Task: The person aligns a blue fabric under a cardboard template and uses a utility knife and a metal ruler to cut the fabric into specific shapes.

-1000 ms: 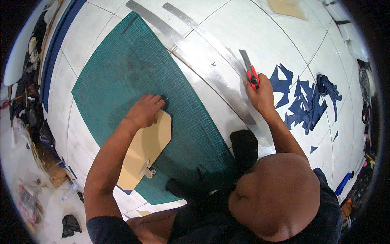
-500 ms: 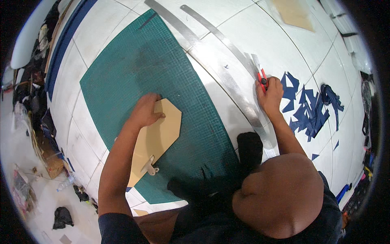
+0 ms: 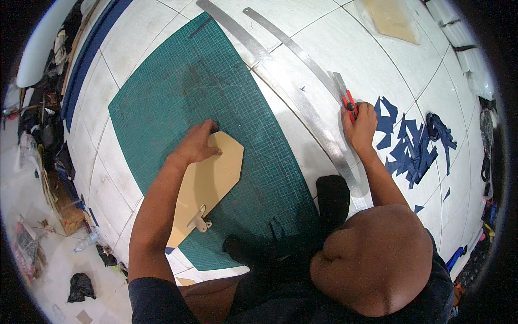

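On the green cutting mat lies a tan card template, long with an angled far end. A metal bulldog clip grips its edge near the lower end. My left hand is closed at the template's upper left edge, thumb on its face and fingers bent over the far side; a bit of dark material shows by the fingertips. My right hand holds a red and black utility knife, blade out and pointing away, low over the white floor to the right of the mat.
Two steel rulers lie right of the mat. Navy fabric scraps are heaped beyond my right hand. A bagged tan sheet lies at the far right. My dark-socked foot rests by the mat's right edge.
My left hand's fingers have lifted and spread slightly at the template's edge. My right hand and the knife have barely moved.
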